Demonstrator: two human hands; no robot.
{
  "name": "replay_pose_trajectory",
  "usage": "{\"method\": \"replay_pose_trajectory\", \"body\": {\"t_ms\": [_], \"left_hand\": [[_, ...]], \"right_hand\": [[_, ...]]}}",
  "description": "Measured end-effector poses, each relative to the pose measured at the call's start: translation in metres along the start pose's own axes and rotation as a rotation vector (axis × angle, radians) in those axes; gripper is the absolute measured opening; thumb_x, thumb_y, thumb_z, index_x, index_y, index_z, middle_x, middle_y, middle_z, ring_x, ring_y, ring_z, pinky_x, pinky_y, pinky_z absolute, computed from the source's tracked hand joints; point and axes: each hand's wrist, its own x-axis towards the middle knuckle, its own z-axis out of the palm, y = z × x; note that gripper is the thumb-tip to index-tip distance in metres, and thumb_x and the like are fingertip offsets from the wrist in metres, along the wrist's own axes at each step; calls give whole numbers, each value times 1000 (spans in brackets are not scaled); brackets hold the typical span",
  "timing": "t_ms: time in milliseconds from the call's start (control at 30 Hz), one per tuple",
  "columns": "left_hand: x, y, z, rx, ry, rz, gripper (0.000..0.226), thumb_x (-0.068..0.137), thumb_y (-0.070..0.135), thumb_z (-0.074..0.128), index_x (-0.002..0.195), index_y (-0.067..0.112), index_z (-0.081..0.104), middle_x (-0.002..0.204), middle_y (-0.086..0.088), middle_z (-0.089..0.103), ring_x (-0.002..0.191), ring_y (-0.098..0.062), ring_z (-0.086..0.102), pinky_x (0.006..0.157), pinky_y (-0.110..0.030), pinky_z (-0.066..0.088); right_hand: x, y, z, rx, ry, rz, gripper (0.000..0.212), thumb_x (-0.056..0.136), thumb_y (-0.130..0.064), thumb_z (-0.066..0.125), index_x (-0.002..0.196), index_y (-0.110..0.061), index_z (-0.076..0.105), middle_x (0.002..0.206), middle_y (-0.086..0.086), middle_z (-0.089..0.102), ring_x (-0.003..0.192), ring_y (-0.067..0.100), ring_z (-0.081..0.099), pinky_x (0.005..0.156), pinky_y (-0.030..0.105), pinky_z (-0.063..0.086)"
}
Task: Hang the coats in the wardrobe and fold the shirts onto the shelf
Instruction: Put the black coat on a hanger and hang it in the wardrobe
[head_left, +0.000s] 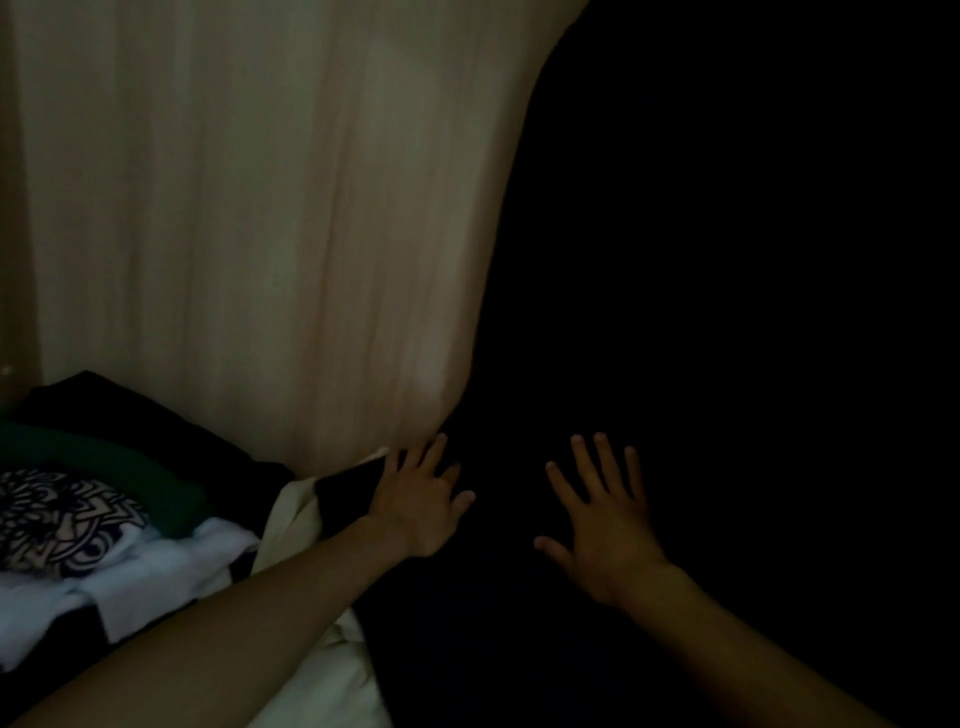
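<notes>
A: What is sitting closest to the lens?

B: A bare left forearm (208, 639) is stretching up from the bottom left corner, crossing over a crumpled cream cloth (332, 670).

A: And the hands?

B: The left hand (421, 504) is lying palm down with its fingers straight and spread, the fingertips reaching just below the lower right corner of a tall pale beige panel with vertical streaks (260, 208). The right hand (605, 530) is showing off to the right of that panel, also palm down with its fingers splayed. The two hands are apart, and neither is gripping anything.

A: What are they pressing on?

B: I cannot tell. Darkness is swallowing everything to the right of the panel.

A: Where are the clothes?

B: A pile is lying at the foot of the panel, towards its lower left. A black folded garment (104, 400) is sitting against the panel's base, and a dark green rolled garment (104, 457) is lying in front of it. A white-and-black shirt with a round mandala-like print (67, 519) is lying farther down from the panel, beside the forearm. A black fold of cloth (343, 493) is showing just below the panel's bottom edge, touching the left hand.
</notes>
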Motion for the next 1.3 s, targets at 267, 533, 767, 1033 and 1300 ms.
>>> {"method": "replay_pose_trajectory", "body": {"t_ms": [267, 533, 767, 1033, 1300], "left_hand": [[-51, -6, 20, -126, -211, -132, 101, 69, 94, -1, 153, 41, -14, 164, -2, -17, 149, -35, -20, 109, -61, -22], [-49, -11, 9, -174, -282, -110, 96, 74, 91, 7, 153, 40, -12, 165, -1, -11, 151, -34, -11, 113, -64, -10], [-80, 26, -38, -230, -91, -88, 84, 89, 78, 17, 157, 29, 10, 165, -4, 9, 152, -28, 3, 117, -62, -1], [-148, 58, -108, -142, 23, -98, 77, 92, 73, 21, 154, 27, 22, 162, -4, 22, 147, -27, 20, 118, -57, 15], [-274, 107, -159, -77, 79, -198, 73, 95, 68, 27, 152, 23, 27, 159, -5, 27, 144, -28, 24, 116, -58, 15]], "right_hand": [[-26, -28, 3, 38, -82, -49, 86, 92, -73, 23, 154, -27, -14, 158, 13, -29, 143, 37, -31, 112, 56, -22], [-74, -38, -4, 201, -54, -107, 82, 94, -67, 29, 155, -28, -9, 161, 8, -24, 146, 28, -27, 117, 44, -15], [-112, -33, -29, 391, 70, -86, 81, 94, -67, 31, 155, -30, -5, 163, 5, -14, 148, 23, -20, 118, 39, -13], [-173, -14, -53, 679, 197, -141, 78, 96, -62, 37, 156, -30, -1, 165, 2, 1, 151, 20, -5, 123, 38, 1], [-257, -13, -52, 715, 256, -287, 76, 97, -59, 39, 157, -27, 5, 164, 6, 1, 151, 23, -4, 123, 42, 4]]}}
